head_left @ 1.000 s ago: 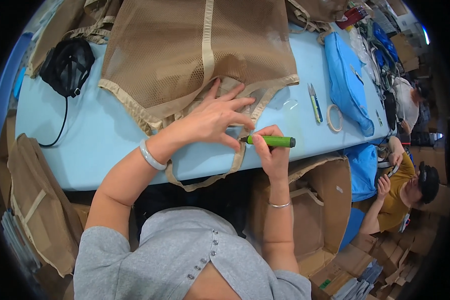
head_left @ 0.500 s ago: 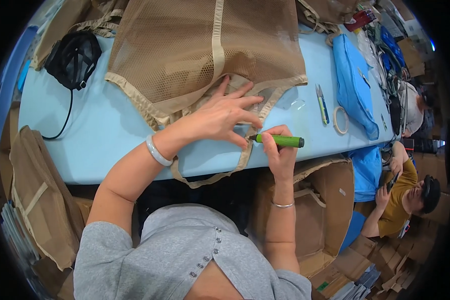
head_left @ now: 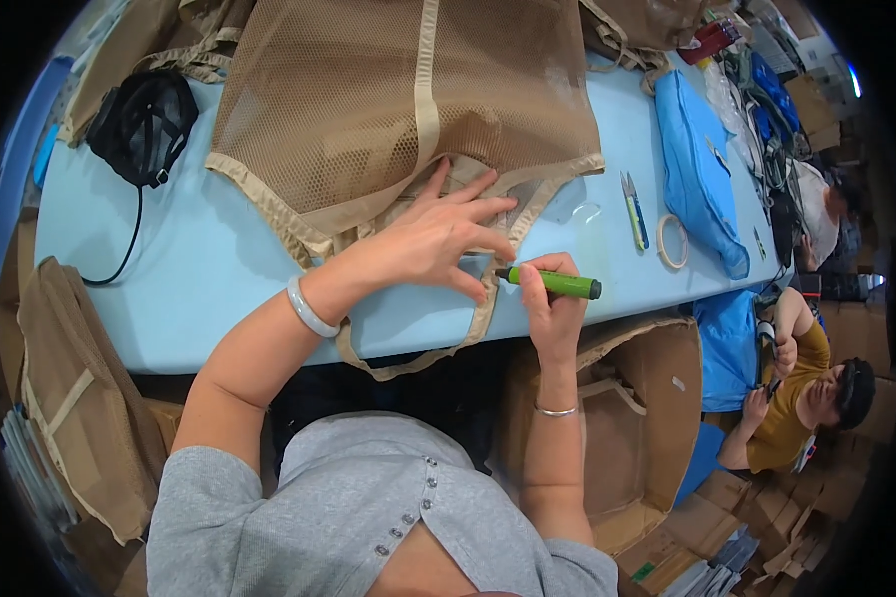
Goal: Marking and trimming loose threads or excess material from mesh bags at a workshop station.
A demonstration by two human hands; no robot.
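A brown mesh bag (head_left: 338, 99) with beige edging lies across the light blue table (head_left: 169, 308). My left hand (head_left: 438, 239) rests spread over the bag's near edge, fingertips on the fabric at its opening. In my right hand (head_left: 556, 313) is a green marker pen (head_left: 567, 284), its dark tip pointing left, close to the beige strap (head_left: 488, 298). Whether the tip touches the strap I cannot tell. That strap loops down over the table's front edge below my left hand.
Thread snips (head_left: 634, 211), a roll of tape (head_left: 672, 242) and a blue cloth pouch (head_left: 702, 169) lie to the right. A black mesh cap-like item (head_left: 144, 124) sits at the left. An open cardboard box (head_left: 667, 418) stands below the table edge. Another person (head_left: 796, 388) is at far right.
The view shifts slightly, moving table items a little left. My hands hold nearly the same pose at the strap. The person at right has moved their hands.
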